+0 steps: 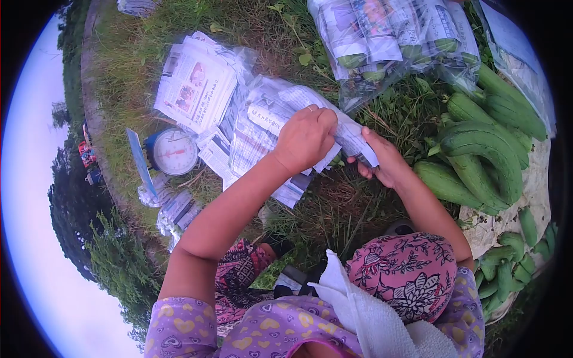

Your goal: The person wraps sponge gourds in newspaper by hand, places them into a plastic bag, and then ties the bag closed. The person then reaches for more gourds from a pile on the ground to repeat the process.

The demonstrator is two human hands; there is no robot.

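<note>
A newspaper roll (pixel 352 138) lies slanted over a stack of newspaper sheets in clear plastic (pixel 262 117). My left hand (pixel 307 137) is closed on the roll's upper side, its fingers curled in, knuckles up. At the roll's lower right end is my right hand (pixel 382 161), thumb on top and fingers underneath, gripping the paper. What is inside the roll cannot be seen. Beside the stack, more printed sheets (pixel 197 86) lie on the grass at the upper left.
A round dial scale (pixel 173 151) stands left of the papers. Large green gourds (pixel 483 158) lie at the right, with smaller green ones (pixel 507 262) below on a pale sheet. Bagged, paper-wrapped gourds (pixel 388 45) are at the top. Wrapped bundles (pixel 177 212) lie lower left.
</note>
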